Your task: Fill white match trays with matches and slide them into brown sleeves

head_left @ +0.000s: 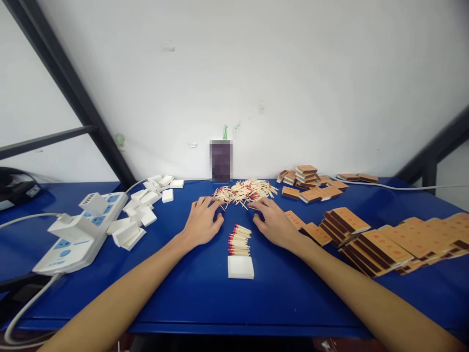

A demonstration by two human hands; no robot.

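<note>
A loose heap of red-tipped matches (247, 190) lies towards the back of the blue table. My left hand (203, 220) rests at the heap's left front edge, fingers stretched and apart, fingertips at the nearest matches. At its right front edge is my right hand (274, 221), also open, with the index fingertip by a stray match and the thumb apart. Between my wrists a small row of matches (240, 239) is laid out, heads mostly to the left. Just in front of that row sits a white matchbox tray (241, 267); whether it faces up is unclear.
Several white trays (146, 198) lie scattered on the left, beside a white power strip (78, 239) with plugs and cables. Orange matchbox sleeves (384, 244) are stacked on the right, with more sleeves (308, 178) at the back. A pixelated dark rectangle (221, 161) stands against the wall.
</note>
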